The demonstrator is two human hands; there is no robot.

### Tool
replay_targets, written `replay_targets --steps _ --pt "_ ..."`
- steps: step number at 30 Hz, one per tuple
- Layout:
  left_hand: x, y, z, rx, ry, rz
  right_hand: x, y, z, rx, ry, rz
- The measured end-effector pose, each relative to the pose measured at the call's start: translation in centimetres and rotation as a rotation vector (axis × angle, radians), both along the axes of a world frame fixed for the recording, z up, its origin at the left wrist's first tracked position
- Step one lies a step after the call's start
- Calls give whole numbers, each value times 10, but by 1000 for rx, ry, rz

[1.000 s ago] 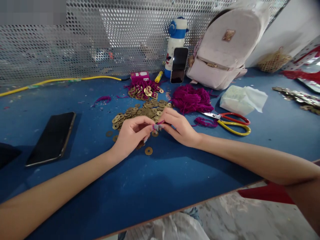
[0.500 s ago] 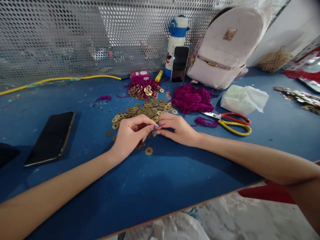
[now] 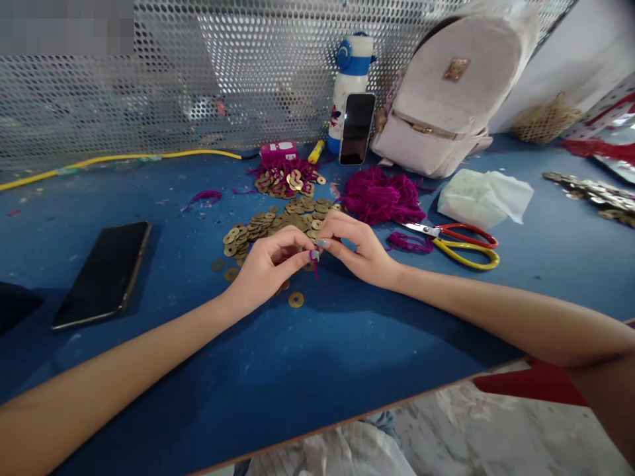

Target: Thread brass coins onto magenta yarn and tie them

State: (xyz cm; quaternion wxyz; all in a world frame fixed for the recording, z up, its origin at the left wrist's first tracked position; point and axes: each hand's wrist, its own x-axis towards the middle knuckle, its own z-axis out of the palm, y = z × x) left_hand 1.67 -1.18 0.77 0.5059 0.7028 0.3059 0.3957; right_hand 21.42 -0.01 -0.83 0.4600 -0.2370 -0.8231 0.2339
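My left hand [image 3: 265, 268] and my right hand [image 3: 354, 248] meet fingertip to fingertip just above the blue table [image 3: 317, 370]. Both pinch a short piece of magenta thread [image 3: 314, 259] whose end hangs down between them. Brass coins show under my left fingers. Right behind my hands lies a heap of brass coins with holes [image 3: 278, 225]. One single coin [image 3: 296, 299] lies just in front of my left hand. A tuft of magenta thread [image 3: 380, 195] lies behind my right hand.
Red and yellow scissors [image 3: 459, 241] lie right of my right hand. A black phone [image 3: 104, 272] lies flat at left. At the back stand a bottle [image 3: 350, 79], a propped phone [image 3: 355, 129], a pale backpack [image 3: 446, 92], threaded coins [image 3: 288, 178] and a perforated metal wall [image 3: 149, 73]. White plastic [image 3: 483, 195] lies right.
My right hand has lifted a little and turned, and the thread end now hangs down between the fingertips instead of pointing sideways. My left hand stays in place.
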Motion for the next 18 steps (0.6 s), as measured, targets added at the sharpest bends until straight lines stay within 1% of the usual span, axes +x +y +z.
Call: replay_targets --steps 2,4,6,8,13,15,18 --pt "-1 2 -2 -22 -41 11 0 0 0 -7 -8 -20" --pt "-1 3 -6 -33 -83 63 0 -1 0 -10 -24 -25" --pt "-2 5 -9 -12 -120 128 0 -2 0 -11 -48 -23" --pt "-3 5 -12 19 -137 161 -1 -2 0 -20 -61 -11" --pt "-4 1 -11 48 -142 173 -2 0 0 -106 -37 44" --pt "-3 -1 -9 35 -137 172 -2 1 1 -161 -56 85" --pt "-2 -2 -5 -2 -139 133 -2 3 3 -212 -64 145"
